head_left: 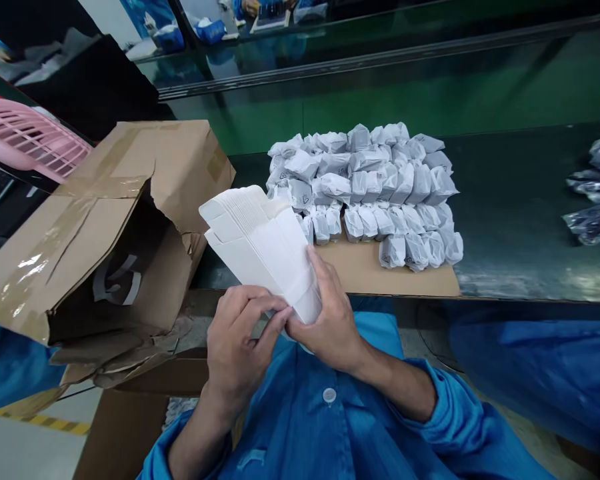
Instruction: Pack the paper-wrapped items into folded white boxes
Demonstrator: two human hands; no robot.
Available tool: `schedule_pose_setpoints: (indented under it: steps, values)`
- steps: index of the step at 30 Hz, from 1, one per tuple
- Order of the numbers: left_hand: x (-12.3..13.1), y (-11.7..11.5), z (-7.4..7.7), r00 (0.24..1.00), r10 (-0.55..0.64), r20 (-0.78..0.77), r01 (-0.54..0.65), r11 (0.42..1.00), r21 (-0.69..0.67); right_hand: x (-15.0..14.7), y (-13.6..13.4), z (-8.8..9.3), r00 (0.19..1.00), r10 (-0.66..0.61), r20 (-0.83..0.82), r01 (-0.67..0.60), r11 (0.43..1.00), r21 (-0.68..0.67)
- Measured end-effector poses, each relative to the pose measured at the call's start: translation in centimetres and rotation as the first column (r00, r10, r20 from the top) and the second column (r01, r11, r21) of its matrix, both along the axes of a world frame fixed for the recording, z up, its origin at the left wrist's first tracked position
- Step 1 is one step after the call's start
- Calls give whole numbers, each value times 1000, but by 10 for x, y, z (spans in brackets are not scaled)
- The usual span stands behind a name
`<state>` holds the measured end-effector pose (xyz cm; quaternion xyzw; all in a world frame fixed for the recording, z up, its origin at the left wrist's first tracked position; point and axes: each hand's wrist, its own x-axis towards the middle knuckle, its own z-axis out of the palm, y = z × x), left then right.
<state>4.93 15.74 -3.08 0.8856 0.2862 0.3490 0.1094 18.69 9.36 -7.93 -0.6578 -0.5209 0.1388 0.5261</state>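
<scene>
Behind the paper stack [267, 243], packets [370, 183] lie on cardboard [355, 270].

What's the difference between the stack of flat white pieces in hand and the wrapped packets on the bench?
The stack of flat white pieces is thin-layered and fanned out; the wrapped packets are bulky and crinkled.

The stack is held up in the right hand; the packets sit in rows, the nearest on a cardboard sheet.

Several packets show dark printed symbols; the stack shows none.

Both are pale.

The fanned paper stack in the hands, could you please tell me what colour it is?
The fanned paper stack is white, best seen in the head view.
</scene>
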Motion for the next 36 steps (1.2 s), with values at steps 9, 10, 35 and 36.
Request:
schedule_pose_setpoints:
  steps: [9,10,35,36]
  values:
    - [-10,22,3,964,-209,-164,261,859,441,3,0,3,989,29,-142,-49,989,-140]
    - [-9,23,5,961,-201,-192,269,842,467,3,1,2,989,26,-145,-48,988,-146]
    - [17,26,0,979,125,-158,-38,886,462,0,17,-2,995,43,-87,-56,985,-162]
    - [16,26,0,981,121,-153,-47,907,419,2,16,0,992,68,-110,-86,982,-169]
